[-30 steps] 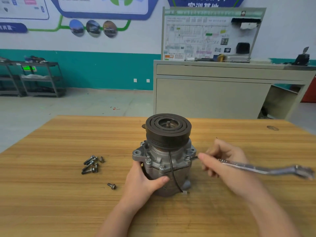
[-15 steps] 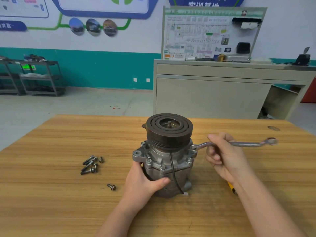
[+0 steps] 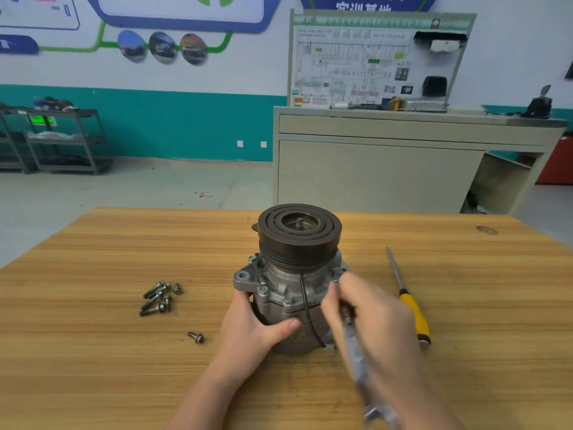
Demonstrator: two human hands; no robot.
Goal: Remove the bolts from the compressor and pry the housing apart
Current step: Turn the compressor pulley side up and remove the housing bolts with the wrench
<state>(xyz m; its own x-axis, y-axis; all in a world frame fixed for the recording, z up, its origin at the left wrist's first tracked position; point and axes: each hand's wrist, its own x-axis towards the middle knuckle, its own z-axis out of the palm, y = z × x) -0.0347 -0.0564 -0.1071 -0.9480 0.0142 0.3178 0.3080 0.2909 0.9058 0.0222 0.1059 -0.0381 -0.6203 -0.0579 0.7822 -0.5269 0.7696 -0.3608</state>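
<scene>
Compressor (image 3: 293,283) upright at table (image 3: 93,383) centre, cast grey body, ribbed dark pulley on top. Wrench (image 3: 356,361), half a second ago pointing toward the right edge, now swung round to the near edge, blurred: bolt on the right flange is being turned out. Right hand (image 3: 372,315) wrapped round the shank; left hand (image 3: 251,327) clasps the body. Loose bolts (image 3: 156,297) left of it; yellow-handled screwdriver (image 3: 412,308) right.

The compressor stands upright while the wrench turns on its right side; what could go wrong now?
1. Only the left hand steadies the compressor; a hard pull by the right hand on the wrench might tip it.
2. The black wire hangs beside the wrench and could snag.
3. The single bolt lies apart and may get lost.
</scene>
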